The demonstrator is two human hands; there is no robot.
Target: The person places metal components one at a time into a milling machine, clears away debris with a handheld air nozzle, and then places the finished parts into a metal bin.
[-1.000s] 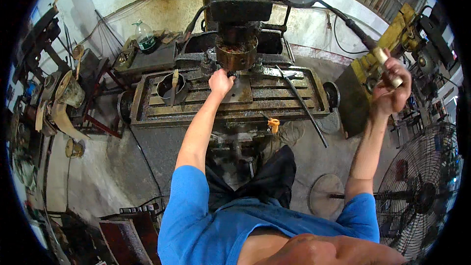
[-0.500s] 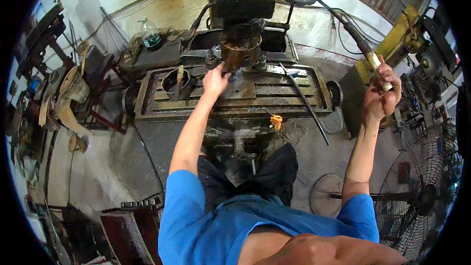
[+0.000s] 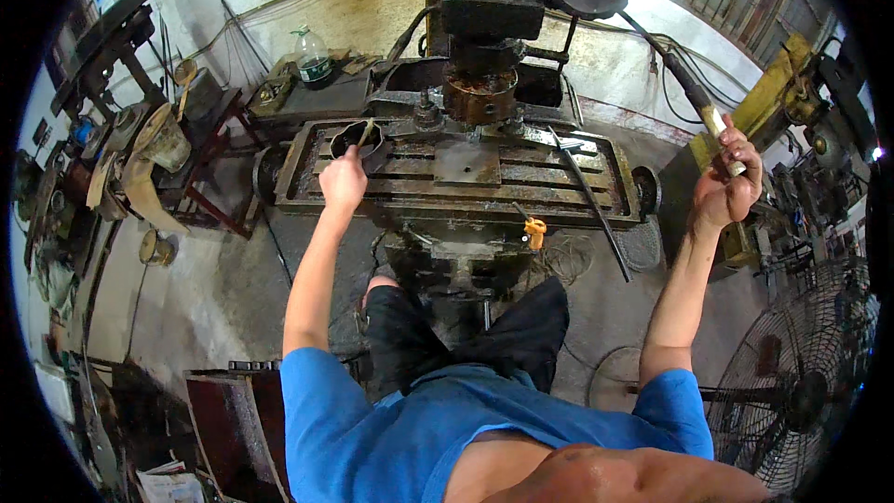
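Observation:
My left hand [image 3: 343, 179] is at the near rim of a dark round pot [image 3: 376, 150] on the left part of the metal machine table [image 3: 410, 188]. Its fingers curl in, and their tips are hidden behind the hand. A pale, narrow stick [image 3: 367, 131] leans in the pot just beyond the fingers. At the right, my right hand [image 3: 726, 184] is raised and closed around the pale grip [image 3: 715, 123] of a long dark lever [image 3: 684, 84]. Right of the pot, a rusty cylinder [image 3: 480, 98] stands under the machine's head, behind a flat plate [image 3: 466, 164].
A dark rod [image 3: 596, 203] lies across the table's right side, past its front edge. An orange tool [image 3: 534, 233] is at that edge. A large fan [image 3: 801, 391] stands at lower right. A plastic bottle [image 3: 313, 63] stands behind left, near a bucket [image 3: 168, 142].
My left hand has moved left from beside the rusty cylinder to the pot's near rim. The whole view has shifted slightly. My right hand still holds the lever's grip.

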